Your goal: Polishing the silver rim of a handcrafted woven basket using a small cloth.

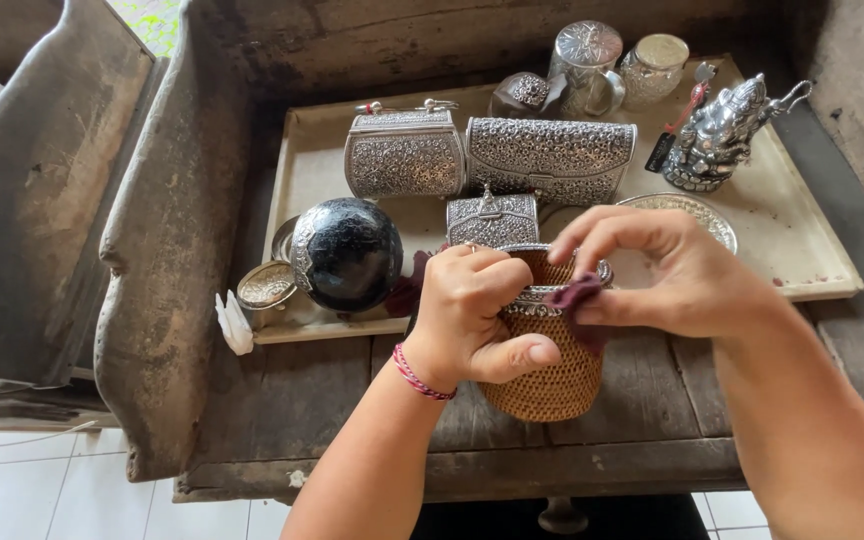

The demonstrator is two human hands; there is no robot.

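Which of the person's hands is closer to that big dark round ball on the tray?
The left hand. It grips the woven basket just right of the dark ball; the right hand, pinching a dark red cloth, is farther right, beyond the basket.

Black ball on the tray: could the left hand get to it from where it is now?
Probably yes. The black ball sits just up and left of the left hand with nothing between them, but that hand grips the woven basket and would have to let go first.
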